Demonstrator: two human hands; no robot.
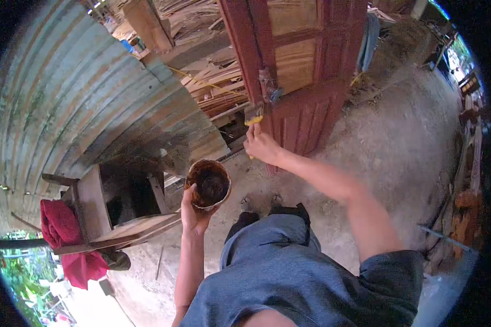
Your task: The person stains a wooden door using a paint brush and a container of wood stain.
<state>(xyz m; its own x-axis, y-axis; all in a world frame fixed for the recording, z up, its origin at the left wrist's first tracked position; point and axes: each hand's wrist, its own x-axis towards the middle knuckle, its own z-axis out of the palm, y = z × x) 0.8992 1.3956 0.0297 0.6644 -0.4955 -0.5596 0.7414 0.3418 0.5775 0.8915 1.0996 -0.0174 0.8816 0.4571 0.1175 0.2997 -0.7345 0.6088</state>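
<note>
My left hand (190,211) is wrapped round the side of a round pot (227,177) whose inside is coated with dark brown stain or paint. Higher up and to the right, my right hand (263,146) grips a paintbrush (253,119) with a yellow handle. The brush's bristles point up at the edge of a reddish-brown panelled wooden door (303,120), just below its lock and handle (273,90). The door stands upright ahead of me.
Corrugated metal sheeting (65,92) rises on the left. A wooden box frame (95,199) stands below it, with a red cloth (63,231) hanging beside it. Stacked wood strips (215,87) lie behind the door. Bare concrete floor (387,141) stretches to the right.
</note>
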